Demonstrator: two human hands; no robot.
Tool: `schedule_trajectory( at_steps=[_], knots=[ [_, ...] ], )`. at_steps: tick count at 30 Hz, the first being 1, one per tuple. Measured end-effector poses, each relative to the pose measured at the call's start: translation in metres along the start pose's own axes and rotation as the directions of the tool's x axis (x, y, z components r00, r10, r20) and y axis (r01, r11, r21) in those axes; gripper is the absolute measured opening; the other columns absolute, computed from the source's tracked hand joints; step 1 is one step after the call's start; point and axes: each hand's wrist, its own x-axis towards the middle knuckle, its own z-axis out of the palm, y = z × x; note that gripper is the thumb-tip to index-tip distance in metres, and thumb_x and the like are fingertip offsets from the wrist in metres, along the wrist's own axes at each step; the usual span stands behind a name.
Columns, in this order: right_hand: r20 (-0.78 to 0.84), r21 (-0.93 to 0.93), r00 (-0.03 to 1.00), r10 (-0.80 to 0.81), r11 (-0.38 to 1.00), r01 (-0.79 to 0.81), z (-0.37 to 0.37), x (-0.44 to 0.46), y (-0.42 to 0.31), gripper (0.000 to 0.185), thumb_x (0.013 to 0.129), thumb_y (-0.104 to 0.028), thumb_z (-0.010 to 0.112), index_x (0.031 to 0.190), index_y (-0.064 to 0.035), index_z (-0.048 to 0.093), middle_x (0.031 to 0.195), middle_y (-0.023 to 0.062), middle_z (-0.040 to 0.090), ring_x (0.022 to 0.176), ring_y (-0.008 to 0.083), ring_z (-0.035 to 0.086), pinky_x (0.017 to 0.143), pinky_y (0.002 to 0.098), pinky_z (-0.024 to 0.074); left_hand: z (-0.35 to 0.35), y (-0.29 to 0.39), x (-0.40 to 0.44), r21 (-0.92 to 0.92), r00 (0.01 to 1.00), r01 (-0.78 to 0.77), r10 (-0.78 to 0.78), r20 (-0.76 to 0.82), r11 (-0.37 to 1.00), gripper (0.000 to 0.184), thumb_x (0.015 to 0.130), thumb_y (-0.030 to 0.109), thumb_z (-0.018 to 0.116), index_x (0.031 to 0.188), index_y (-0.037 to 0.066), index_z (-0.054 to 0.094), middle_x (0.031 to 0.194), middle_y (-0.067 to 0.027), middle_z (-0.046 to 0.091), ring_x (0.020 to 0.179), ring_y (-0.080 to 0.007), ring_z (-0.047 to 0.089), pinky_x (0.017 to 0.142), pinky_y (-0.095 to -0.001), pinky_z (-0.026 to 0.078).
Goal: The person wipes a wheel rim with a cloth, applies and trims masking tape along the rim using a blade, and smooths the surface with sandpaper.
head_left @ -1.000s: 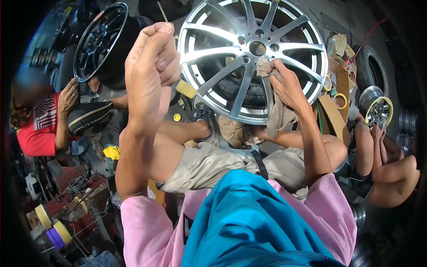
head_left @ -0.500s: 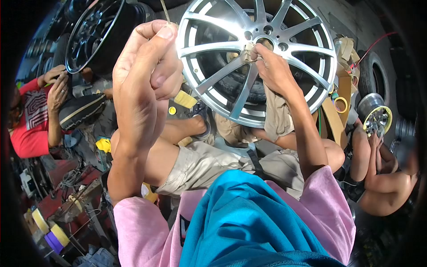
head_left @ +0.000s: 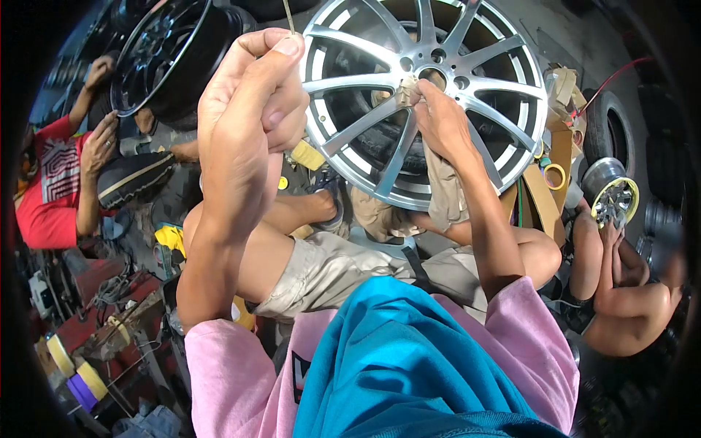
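Upright on the left, my left hand [head_left: 252,124] is closed, pinching a thin pale stick [head_left: 289,16] between thumb and index finger; the stick runs out of the top of the view. My right hand [head_left: 442,120] is closed on a tan cloth [head_left: 442,191] that hangs below it. A crumpled tan bit [head_left: 407,93] at its fingertips touches the silver alloy wheel [head_left: 404,151] near the centre hole. The multi-spoke wheel faces up in front of my knees, with a dark tire [head_left: 371,139] visible beneath it between the spokes.
At left, a person in a red shirt [head_left: 55,179] sits by a dark wheel [head_left: 150,62]. At right, another person [head_left: 631,314] handles a smaller wheel [head_left: 615,202] near a tire [head_left: 612,120]. A cardboard box [head_left: 559,168] holds a yellow tape roll [head_left: 554,177].
My left hand and the stick have shifted slightly right in view. My right hand stays near the wheel's centre. The red-shirted person's hands have moved apart, one now higher by the dark wheel.
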Motion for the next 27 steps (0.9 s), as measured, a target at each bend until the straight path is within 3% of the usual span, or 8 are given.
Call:
schedule_trajectory(
  at_steps=[2,5,12,14,15,19,22,27],
  knots=[
    [0.03,0.048,0.998,0.062,0.997,-0.064,-0.006,0.0,0.006,0.011,0.095,-0.007,0.058,0.106,-0.007,0.06,0.099,0.0197,0.072,0.09,0.0438,0.071,0.08,0.0517,0.0541,0.001,-0.001,-0.001,-0.011,1.0,-0.012,0.012,0.024,1.0,0.014,0.105,0.018,0.064,0.111,0.005,0.062,0.068,0.0082,0.042,0.051,0.0008,0.028,0.047,-0.0212,0.018],
    [0.032,0.323,0.996,0.082,0.942,-0.088,-0.016,0.0,0.02,0.006,0.101,-0.005,0.051,0.105,-0.0068,0.055,0.101,0.008,0.063,0.099,0.0165,0.057,0.095,0.0316,0.0468,0.002,-0.001,-0.004,0.053,0.999,0.003,-0.001,-0.04,0.999,0.014,0.11,0.018,0.055,0.114,0.006,0.06,0.066,0.0085,0.035,0.049,-0.0006,0.022,0.045,-0.0217,0.017],
    [0.058,0.251,0.998,0.03,0.967,-0.043,-0.017,-0.004,0.011,0.01,0.098,-0.005,0.053,0.107,-0.0041,0.057,0.094,0.0146,0.063,0.09,0.0249,0.062,0.089,0.0357,0.0497,-0.004,0.001,-0.004,0.042,1.0,-0.021,0.021,-0.004,0.999,0.013,0.11,0.018,0.055,0.113,0.007,0.06,0.067,0.0083,0.036,0.049,-0.0007,0.024,0.046,-0.022,0.017],
    [0.117,0.141,0.993,0.034,0.989,-0.051,-0.008,-0.001,0.012,0.014,0.096,-0.006,0.053,0.108,-0.0043,0.058,0.088,0.0217,0.062,0.086,0.0358,0.064,0.084,0.0417,0.0507,0.0,0.002,-0.005,0.053,1.0,-0.001,0.003,-0.031,0.999,0.012,0.11,0.018,0.055,0.112,0.007,0.06,0.066,0.0085,0.035,0.049,-0.0006,0.023,0.046,-0.0218,0.017],
    [0.125,0.109,0.99,0.067,0.991,-0.081,-0.012,-0.001,0.003,0.015,0.095,-0.007,0.053,0.109,-0.0048,0.06,0.086,0.0256,0.063,0.087,0.0437,0.064,0.082,0.0462,0.0507,-0.005,-0.001,-0.004,-0.02,0.999,-0.034,0.034,0.007,0.999,0.014,0.105,0.019,0.065,0.111,0.007,0.063,0.068,0.0087,0.043,0.051,0.001,0.028,0.046,-0.0217,0.017],
    [0.136,0.061,0.987,0.086,0.994,-0.095,-0.016,0.001,-0.006,0.015,0.095,-0.008,0.053,0.108,-0.0049,0.06,0.088,0.026,0.065,0.091,0.0458,0.066,0.083,0.0483,0.0508,-0.005,0.002,-0.005,-0.022,0.999,-0.031,0.031,0.008,0.999,0.014,0.105,0.019,0.065,0.112,0.007,0.063,0.068,0.0087,0.043,0.051,0.001,0.028,0.046,-0.0216,0.017],
    [0.081,0.031,0.995,0.063,0.997,-0.066,-0.009,0.003,-0.004,0.013,0.093,-0.009,0.056,0.104,-0.0085,0.064,0.087,0.0251,0.071,0.092,0.0482,0.069,0.08,0.0561,0.0511,-0.001,0.004,-0.006,0.037,1.0,-0.004,0.005,-0.015,0.999,0.012,0.11,0.017,0.054,0.113,0.007,0.059,0.066,0.0085,0.035,0.049,-0.0005,0.023,0.046,-0.0218,0.017],
    [0.081,0.034,0.993,0.086,0.995,-0.089,-0.006,0.007,-0.007,0.015,0.097,-0.013,0.053,0.109,-0.0068,0.061,0.098,0.0257,0.069,0.099,0.0476,0.068,0.086,0.0512,0.0514,-0.002,-0.002,-0.005,-0.014,0.999,-0.031,0.032,0.033,0.999,0.016,0.104,0.019,0.066,0.112,0.006,0.062,0.069,0.0086,0.043,0.051,0.0012,0.027,0.046,-0.0212,0.017]
  ],
)
